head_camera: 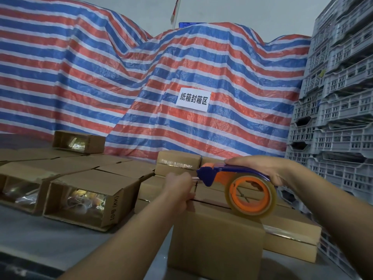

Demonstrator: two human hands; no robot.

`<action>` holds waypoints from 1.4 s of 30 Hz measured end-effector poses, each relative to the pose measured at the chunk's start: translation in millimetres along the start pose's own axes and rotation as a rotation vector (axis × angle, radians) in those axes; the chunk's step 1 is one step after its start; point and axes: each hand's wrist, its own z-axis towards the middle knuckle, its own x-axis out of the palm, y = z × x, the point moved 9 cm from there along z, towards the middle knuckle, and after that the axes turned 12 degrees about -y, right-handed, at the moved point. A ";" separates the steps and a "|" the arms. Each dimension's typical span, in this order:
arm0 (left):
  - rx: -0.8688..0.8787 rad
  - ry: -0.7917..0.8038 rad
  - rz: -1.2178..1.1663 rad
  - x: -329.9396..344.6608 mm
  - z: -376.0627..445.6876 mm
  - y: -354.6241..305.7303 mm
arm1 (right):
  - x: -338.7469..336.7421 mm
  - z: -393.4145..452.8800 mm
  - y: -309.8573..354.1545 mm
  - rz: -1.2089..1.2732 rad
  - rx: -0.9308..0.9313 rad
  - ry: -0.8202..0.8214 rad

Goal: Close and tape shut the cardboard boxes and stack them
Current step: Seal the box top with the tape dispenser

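A closed cardboard box (pixel 216 241) stands in front of me on the grey table. Above its far edge my right hand (pixel 268 168) grips the blue and orange tape dispenser (pixel 238 178), whose roll of clear tape (pixel 252 197) touches the box top. My left hand (pixel 179 190) pinches the free end of the tape at the dispenser's nose, over the box's far left corner. Taped boxes (pixel 177 163) are stacked behind and to the right. Open boxes (pixel 84 199) with wrapped contents lie on their sides at the left.
Several flat, closed boxes (pixel 80 160) cover the table's back left. A striped red, white and blue tarp (pixel 181 67) with a white sign (pixel 192 99) hangs behind. Stacked grey plastic crates (pixel 339 98) wall off the right side. Bare grey tabletop (pixel 60 245) shows at the front left.
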 end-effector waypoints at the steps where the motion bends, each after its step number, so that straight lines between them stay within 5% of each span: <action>1: -0.036 -0.022 -0.052 -4.4 0.2 3.2 | -1.1 -0.7 -1.5 0.002 0.015 0.018; 5: -0.092 -0.057 -0.192 -17.8 -0.4 7.8 | 1.8 -0.8 1.9 -0.058 -0.020 0.032; 11: 0.244 -0.119 0.329 -60.0 8.6 -11.5 | 11.2 5.2 7.8 -0.262 0.011 -0.010; 21: 0.178 -0.066 0.343 -68.9 17.9 18.0 | 27.6 17.5 22.4 -0.616 0.019 -0.035; 33: 0.046 -0.051 0.404 -61.3 12.6 58.7 | 33.9 21.3 18.7 -0.625 0.041 -0.001; 37: 0.064 -0.007 0.451 -58.0 10.6 58.9 | 24.5 29.1 16.3 -0.386 0.002 -0.113; 42: 0.034 0.049 0.501 -56.5 11.0 62.3 | 23.7 31.0 14.2 -0.372 0.008 -0.124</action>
